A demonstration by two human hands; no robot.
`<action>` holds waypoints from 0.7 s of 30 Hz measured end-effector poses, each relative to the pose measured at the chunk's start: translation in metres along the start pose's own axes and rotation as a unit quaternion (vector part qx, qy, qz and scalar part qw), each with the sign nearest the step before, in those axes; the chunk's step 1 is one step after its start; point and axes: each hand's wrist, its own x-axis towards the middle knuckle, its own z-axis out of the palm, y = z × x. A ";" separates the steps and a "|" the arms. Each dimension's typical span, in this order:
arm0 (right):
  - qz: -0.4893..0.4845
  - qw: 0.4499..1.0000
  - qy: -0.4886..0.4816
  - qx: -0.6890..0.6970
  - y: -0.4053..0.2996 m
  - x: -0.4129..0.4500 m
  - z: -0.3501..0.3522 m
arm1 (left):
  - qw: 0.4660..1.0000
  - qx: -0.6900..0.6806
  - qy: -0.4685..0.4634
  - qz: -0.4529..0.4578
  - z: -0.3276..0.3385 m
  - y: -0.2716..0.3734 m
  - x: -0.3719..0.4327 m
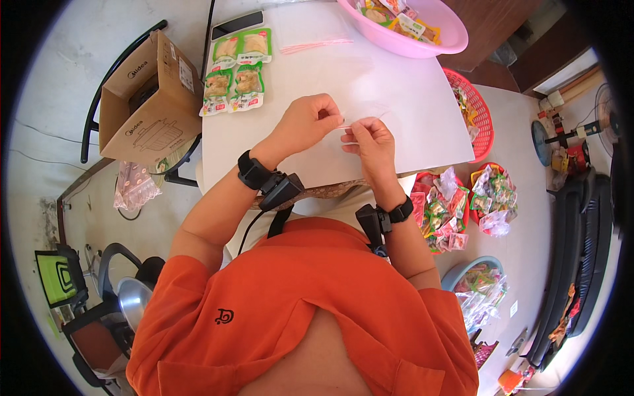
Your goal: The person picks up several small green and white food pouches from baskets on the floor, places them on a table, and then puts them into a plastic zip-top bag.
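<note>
Above the white table (317, 163), my left hand (311, 121) and my right hand (371, 141) meet at a thin, clear plastic bag (379, 109) with a red edge line. Each hand pinches the bag near that line between thumb and fingers. The bag is so transparent that I cannot tell whether its mouth is apart. At the table's left side lie several vacuum-sealed food packets (247, 81) with green borders, set in two rows. A stack of clear bags with red edges (314, 37) lies flat at the far side.
A pink basin (416, 49) with food packets stands at the table's far right. A phone (237, 24) lies at the far left. Beside the table are an open cardboard box (163, 119), a red basket (483, 119), packet-filled containers (441, 208) and a blue-grey bucket (450, 277).
</note>
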 end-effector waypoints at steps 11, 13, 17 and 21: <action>-0.032 0.920 -0.068 -0.385 -0.003 -0.003 -0.017 | 0.927 0.287 0.169 0.174 -0.010 0.004 0.006; -0.233 0.837 0.078 -0.489 -0.024 -0.013 0.000 | 0.888 0.368 0.165 0.222 -0.014 0.001 0.001; -0.403 0.724 0.093 -0.552 -0.043 -0.011 0.007 | 0.837 0.451 0.119 0.288 -0.004 0.007 -0.009; -0.461 0.665 0.112 -0.576 -0.043 -0.008 0.001 | 0.819 0.463 0.104 0.322 0.008 0.009 -0.011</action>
